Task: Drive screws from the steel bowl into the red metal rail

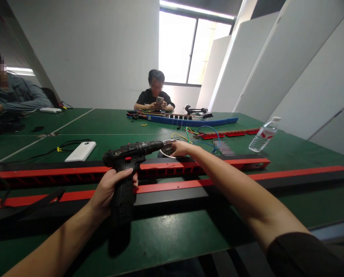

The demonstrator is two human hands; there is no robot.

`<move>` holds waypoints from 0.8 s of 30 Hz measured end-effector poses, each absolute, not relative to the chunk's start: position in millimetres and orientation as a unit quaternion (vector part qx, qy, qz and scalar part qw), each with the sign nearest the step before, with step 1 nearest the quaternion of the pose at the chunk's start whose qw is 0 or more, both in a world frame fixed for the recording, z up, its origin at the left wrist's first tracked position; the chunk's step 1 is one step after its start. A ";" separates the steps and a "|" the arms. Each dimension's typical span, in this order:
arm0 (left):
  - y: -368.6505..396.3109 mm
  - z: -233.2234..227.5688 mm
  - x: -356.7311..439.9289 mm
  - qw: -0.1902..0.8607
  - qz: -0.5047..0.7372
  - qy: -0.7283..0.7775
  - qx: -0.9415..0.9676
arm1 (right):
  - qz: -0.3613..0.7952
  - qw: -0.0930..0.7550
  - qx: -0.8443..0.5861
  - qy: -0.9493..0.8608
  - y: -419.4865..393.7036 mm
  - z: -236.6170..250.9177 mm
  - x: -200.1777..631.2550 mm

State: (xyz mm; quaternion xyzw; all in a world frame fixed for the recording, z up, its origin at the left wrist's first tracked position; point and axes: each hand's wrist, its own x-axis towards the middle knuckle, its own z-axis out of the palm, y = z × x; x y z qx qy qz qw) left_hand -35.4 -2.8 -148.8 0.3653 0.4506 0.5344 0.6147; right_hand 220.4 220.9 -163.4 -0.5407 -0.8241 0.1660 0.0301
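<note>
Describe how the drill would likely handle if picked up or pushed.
The drill is probably heavy for its size, judging by the bulky base below the left hand. Its solid-looking body should stay stiff. Stood on that base, it might tip if pushed, since its long nose juts forward.

right hand (181,148) hides part of the bowl (166,156) — contents (168,151) too small to tell; one co-worker (24,92) cut off at left

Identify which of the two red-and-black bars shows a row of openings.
The farther bar: openings line its side, while the nearer bar shows a plain black side.
</note>
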 end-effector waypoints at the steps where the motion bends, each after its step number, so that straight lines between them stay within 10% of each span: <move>1: -2.8 -149.1 -35.6 0.616 0.531 0.451 0.368 | 0.161 0.009 -0.527 -0.834 221.9 -164.4 218.1; 9: -0.8 -151.4 -38.1 0.621 0.523 0.448 0.374 | 0.131 -0.030 -0.536 -0.834 226.4 -162.2 211.3; 24: -1.3 -150.5 -37.1 0.628 0.522 0.459 0.350 | 0.220 0.252 -0.502 -0.798 187.6 -147.0 250.6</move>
